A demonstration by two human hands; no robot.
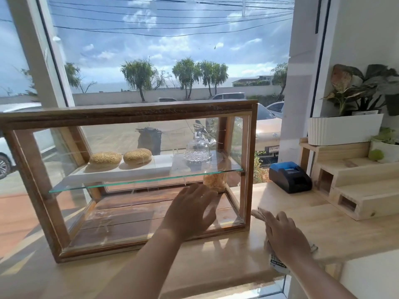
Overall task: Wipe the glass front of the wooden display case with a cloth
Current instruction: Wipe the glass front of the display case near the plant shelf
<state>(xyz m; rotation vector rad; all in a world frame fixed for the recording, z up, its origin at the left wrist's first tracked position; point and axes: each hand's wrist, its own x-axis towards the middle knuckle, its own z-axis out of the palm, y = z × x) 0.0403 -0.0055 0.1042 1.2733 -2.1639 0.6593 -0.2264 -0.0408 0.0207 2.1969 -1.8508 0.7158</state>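
Right hand (283, 235) flat on cloth (278, 265); left hand (191, 211), fingers spread wide, at glass front (121, 214) of display case (129, 114).

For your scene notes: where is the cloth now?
Head view, lower right: the cloth lies on the counter under the right hand, just right of the case.

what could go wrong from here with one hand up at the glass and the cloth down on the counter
1. The bare left hand is spread at the glass front of the display case, while the cloth lies under the right hand on the counter: fingers may well smear the pane.
2. A hard push could jolt the glass shelf, where a glass dome and two buns sit.
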